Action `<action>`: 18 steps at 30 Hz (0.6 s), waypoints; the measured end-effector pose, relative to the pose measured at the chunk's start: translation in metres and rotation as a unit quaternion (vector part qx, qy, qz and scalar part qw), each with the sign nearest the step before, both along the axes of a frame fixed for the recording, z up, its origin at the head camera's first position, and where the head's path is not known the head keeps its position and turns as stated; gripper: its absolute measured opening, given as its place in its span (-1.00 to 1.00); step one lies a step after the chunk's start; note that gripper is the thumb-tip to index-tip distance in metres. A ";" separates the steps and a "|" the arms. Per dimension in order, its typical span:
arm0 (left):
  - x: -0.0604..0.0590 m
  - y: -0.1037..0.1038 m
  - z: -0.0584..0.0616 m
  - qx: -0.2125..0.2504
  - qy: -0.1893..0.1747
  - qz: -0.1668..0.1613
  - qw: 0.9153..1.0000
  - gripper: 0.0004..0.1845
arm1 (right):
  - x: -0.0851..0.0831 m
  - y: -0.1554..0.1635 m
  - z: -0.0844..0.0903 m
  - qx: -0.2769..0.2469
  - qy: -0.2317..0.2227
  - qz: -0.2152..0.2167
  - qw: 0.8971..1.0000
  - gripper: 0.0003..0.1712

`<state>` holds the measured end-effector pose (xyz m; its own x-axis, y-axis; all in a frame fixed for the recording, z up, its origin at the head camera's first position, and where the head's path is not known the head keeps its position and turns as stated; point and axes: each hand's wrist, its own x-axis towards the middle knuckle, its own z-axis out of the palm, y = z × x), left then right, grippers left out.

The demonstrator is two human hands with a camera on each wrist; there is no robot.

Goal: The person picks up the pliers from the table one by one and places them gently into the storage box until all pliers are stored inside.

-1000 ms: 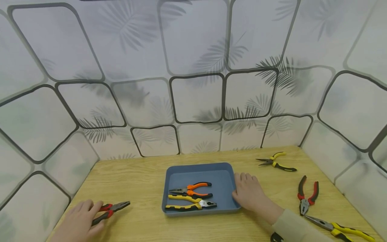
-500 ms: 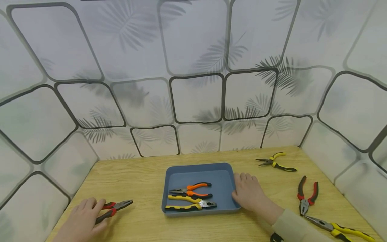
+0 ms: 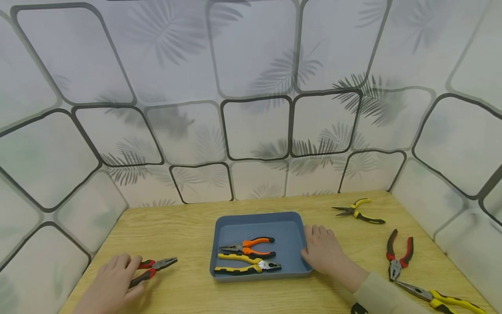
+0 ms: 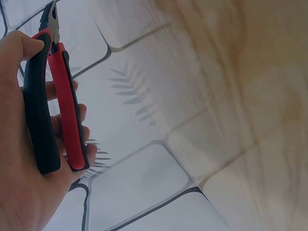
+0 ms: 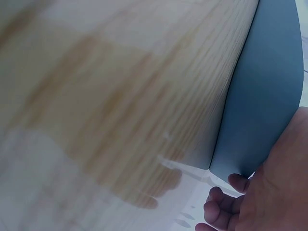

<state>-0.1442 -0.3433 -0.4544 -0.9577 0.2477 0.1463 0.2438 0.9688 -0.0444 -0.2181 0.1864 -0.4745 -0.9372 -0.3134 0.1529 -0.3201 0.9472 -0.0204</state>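
Note:
In the head view my left hand (image 3: 111,281) grips red-and-black pliers (image 3: 154,270) by the handles, their nose pointing right above the wooden table. The left wrist view shows the same pliers (image 4: 67,106) lying across the palm, with the thumb on one handle and the fingers behind the other. My right hand (image 3: 323,248) holds the right side of a blue-grey tray (image 3: 288,235); its fingers lie along the tray's wall (image 5: 262,91). Inside the tray are orange-and-black pliers (image 3: 251,247) and, nearer me, yellow-and-black pliers (image 3: 247,264).
Right of the tray lie yellow needle-nose pliers (image 3: 358,213) at the back. Red-and-black pliers (image 3: 398,257) lie closer, their nose beside long-nose yellow pliers (image 3: 435,296) at the front right. Patterned walls (image 3: 259,131) enclose the wooden table (image 3: 176,231) behind and at both sides.
My left hand has moved slightly right and away from me with the red-and-black pliers, nearer the tray. The right hand and the tray have stayed in place.

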 end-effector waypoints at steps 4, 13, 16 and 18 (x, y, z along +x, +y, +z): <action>-0.002 0.003 -0.001 -0.005 0.003 0.003 1.000 -0.54 | -0.001 0.001 -0.003 -0.001 0.014 0.005 1.000 -0.55; -0.003 0.008 -0.001 0.003 0.013 -0.009 1.000 -0.52 | 0.002 -0.001 0.003 0.008 -0.001 -0.001 1.000 -0.55; -0.003 0.011 0.000 0.002 0.024 -0.019 1.000 -0.53 | 0.002 -0.001 0.003 0.010 -0.002 -0.004 1.000 -0.55; -0.004 0.012 0.002 0.004 0.028 -0.023 0.999 -0.54 | 0.001 -0.001 0.003 0.009 -0.004 -0.005 1.000 -0.56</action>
